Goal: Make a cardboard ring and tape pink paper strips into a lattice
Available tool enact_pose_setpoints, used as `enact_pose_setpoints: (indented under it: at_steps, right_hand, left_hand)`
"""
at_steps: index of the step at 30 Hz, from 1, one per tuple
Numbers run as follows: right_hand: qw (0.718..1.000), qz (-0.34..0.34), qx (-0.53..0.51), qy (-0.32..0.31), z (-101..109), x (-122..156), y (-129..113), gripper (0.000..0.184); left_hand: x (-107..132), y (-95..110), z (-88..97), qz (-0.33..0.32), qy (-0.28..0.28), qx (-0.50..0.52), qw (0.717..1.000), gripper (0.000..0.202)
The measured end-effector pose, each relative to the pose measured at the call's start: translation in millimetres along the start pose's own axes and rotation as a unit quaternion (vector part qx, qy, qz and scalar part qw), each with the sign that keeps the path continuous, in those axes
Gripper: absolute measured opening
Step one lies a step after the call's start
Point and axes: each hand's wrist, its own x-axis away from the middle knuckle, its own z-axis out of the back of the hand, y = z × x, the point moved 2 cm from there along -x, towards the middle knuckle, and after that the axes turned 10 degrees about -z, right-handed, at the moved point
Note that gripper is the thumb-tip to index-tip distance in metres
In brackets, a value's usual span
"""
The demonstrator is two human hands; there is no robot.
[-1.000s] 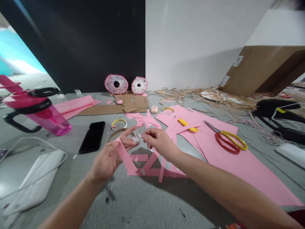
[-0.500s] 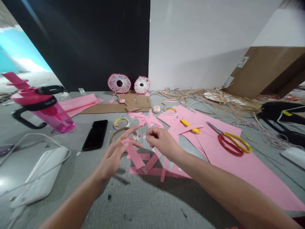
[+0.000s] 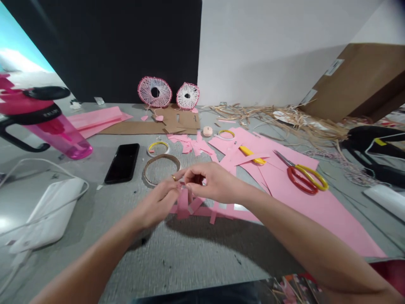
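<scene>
My left hand [image 3: 160, 202] pinches a pink paper strip [image 3: 182, 206] that hangs down from its fingertips. Against the strip's upper end, my right hand [image 3: 212, 181] has its thumb and forefinger closed on a small whitish piece [image 3: 185, 187], which looks like tape. The fingertips of both hands meet there and partly hide it. Beneath the hands, more pink strips [image 3: 213, 214] lie joined on the table. Just beyond my left hand is a brown cardboard ring [image 3: 146, 172].
A tape roll [image 3: 158, 148], a phone [image 3: 122, 164] and a pink bottle [image 3: 68, 134] stand to the left. Scissors [image 3: 302, 179] and a yellow cutter [image 3: 252, 155] rest on pink paper sheets [image 3: 316, 219] at right. Two thread-wound rings [image 3: 155, 92] lean at the back.
My right hand has moved left to meet the left hand at the strip's upper end. The left hand's spread fingers have drawn in. The view has tilted down slightly.
</scene>
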Motion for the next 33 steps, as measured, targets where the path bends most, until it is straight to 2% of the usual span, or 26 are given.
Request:
enact_pose_setpoints:
  at_steps: [6,12,23,27,33]
  right_hand:
    - [1.000,0.001,-0.006,-0.022,1,-1,4,0.007]
    - [1.000,0.000,-0.014,-0.027,1,-1,7,0.006]
    - [0.999,0.031,0.025,-0.002,-2,-2,8,0.009]
    - [0.998,0.033,0.048,0.013,-3,-2,7,0.011]
    - [0.995,0.049,0.073,0.041,-7,-1,5,0.012]
  left_hand:
    - [1,8,-1.0,-0.011,-0.015,0.001,1.000,0.036]
    - [0,4,-2.1,-0.025,-0.006,0.029,0.999,0.039]
    - [-1,4,-2.1,-0.032,0.009,0.031,0.999,0.035]
    - [-2,5,-2.2,-0.056,0.007,0.015,0.998,0.036]
    - [2,-6,-1.7,-0.048,0.016,-0.008,0.999,0.036]
